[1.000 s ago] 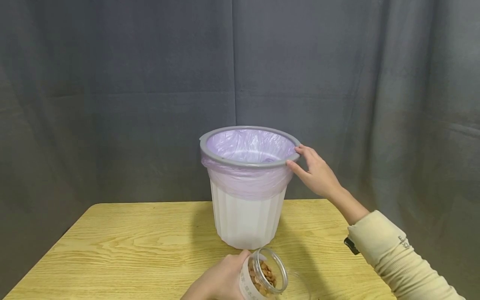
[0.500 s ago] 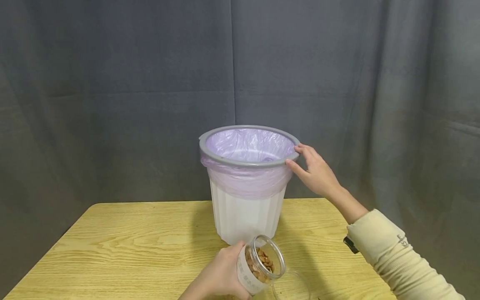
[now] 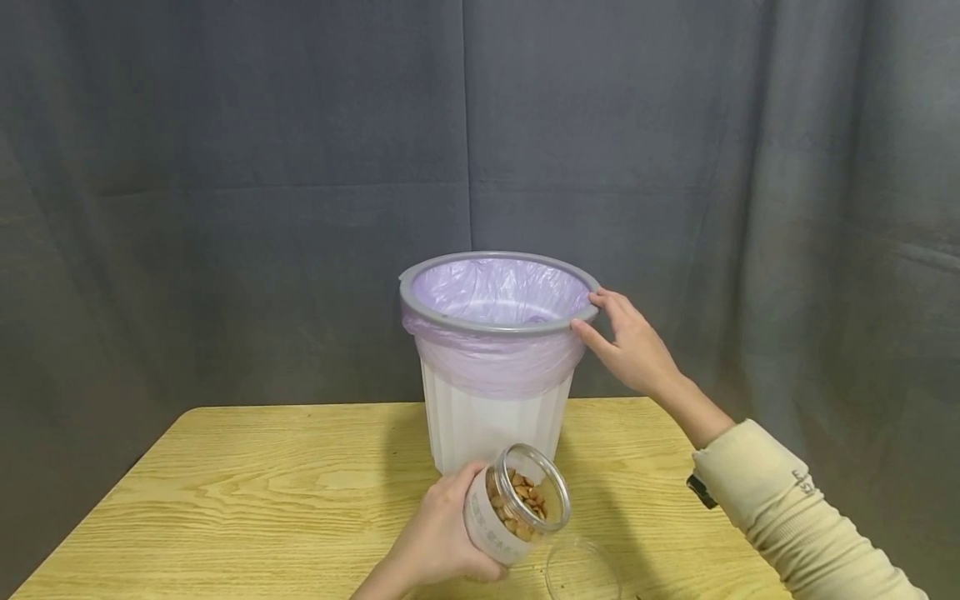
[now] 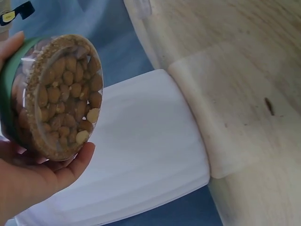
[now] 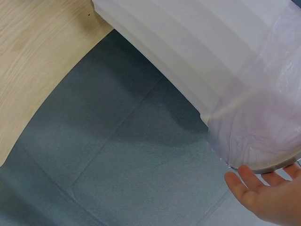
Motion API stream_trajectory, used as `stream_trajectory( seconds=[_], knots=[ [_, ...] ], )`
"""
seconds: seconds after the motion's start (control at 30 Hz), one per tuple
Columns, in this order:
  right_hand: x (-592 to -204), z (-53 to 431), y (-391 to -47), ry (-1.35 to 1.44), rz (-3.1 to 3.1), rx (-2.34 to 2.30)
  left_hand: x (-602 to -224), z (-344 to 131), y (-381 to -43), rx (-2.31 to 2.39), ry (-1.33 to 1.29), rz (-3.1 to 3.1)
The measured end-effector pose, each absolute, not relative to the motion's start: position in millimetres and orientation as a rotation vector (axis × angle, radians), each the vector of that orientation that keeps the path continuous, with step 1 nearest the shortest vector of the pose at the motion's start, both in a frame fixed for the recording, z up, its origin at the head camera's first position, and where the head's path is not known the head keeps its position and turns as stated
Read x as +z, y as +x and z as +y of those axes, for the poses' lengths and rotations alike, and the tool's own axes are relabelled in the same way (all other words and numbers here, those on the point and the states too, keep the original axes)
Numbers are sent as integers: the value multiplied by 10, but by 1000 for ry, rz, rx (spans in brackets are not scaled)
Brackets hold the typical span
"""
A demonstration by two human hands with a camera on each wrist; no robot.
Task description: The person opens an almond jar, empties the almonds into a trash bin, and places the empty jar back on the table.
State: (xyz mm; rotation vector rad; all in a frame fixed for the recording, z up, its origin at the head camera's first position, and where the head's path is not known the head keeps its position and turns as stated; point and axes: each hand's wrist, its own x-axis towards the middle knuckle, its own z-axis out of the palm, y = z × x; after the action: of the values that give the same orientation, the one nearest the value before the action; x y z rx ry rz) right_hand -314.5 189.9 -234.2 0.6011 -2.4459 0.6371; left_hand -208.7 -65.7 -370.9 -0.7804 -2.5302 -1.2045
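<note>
My left hand (image 3: pixel 442 533) grips a clear jar (image 3: pixel 491 517) around its pale label, its open mouth tilted up and to the right. Brown almond-like nuts (image 4: pixel 63 99) show through the jar's base in the left wrist view, a few of them paler. Behind the jar stands a white ribbed trash can (image 3: pixel 487 425), upright, with a grey rim ring (image 3: pixel 510 330) over a lilac plastic bag (image 3: pixel 495 362). My right hand (image 3: pixel 641 350) rests thumb and fingertips against the right side of that ring, fingers only slightly bent, as the right wrist view also shows.
A clear round lid (image 3: pixel 583 571) lies on the wood-grain table (image 3: pixel 262 500), right of the jar. Small dark specks dot the tabletop near it. Grey curtain (image 3: pixel 300 208) hangs behind the table's far edge.
The left hand has raised the jar up the head view, towards the trash can, and more of the hand and lid shows. The right hand stays on the ring.
</note>
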Motion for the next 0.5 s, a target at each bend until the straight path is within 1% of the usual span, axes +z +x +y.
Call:
stream_trajectory(
  seconds=[0.23, 0.5],
  knots=[
    [-2356, 1893, -3159, 596, -2438, 633, -3609, -659, -2055, -1252, -763, -2457],
    [-2375, 1885, -3178, 594, -2419, 643, -3501, -685, -2038, -1206, -755, -2411]
  ],
)
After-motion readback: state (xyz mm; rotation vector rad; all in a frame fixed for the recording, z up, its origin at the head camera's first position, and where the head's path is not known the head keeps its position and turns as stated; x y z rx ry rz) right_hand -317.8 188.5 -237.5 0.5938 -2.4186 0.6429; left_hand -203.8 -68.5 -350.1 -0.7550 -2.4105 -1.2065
